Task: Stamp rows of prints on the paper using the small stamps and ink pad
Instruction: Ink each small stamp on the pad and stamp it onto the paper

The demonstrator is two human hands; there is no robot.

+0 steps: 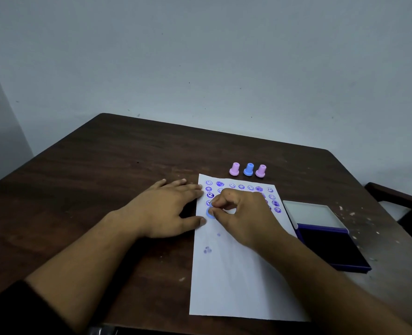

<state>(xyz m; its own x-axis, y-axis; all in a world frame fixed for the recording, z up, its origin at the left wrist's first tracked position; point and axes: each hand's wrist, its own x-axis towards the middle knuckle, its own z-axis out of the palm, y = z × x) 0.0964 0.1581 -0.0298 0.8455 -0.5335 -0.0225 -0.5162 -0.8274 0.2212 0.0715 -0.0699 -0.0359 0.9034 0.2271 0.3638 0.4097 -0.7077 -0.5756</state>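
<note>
A white sheet of paper (234, 274) lies on the dark wooden table (103, 177), with rows of purple smiley prints across its top. My right hand (243, 216) pinches a small blue stamp (209, 212) and holds it down on the paper's left side, under the first column of prints. My left hand (166, 209) lies flat, fingers spread, with fingertips on the paper's left edge. The open ink pad (333, 247), dark blue with its lid folded back, sits just right of the paper. Three more stamps stand beyond the paper: pink (234, 169), blue (248, 169), pink (260, 170).
A dark chair arm (398, 197) shows past the table's right edge. White flecks dot the table on the right. A pale wall stands behind the table. Faint purple smudges (207, 250) mark the lower part of the paper.
</note>
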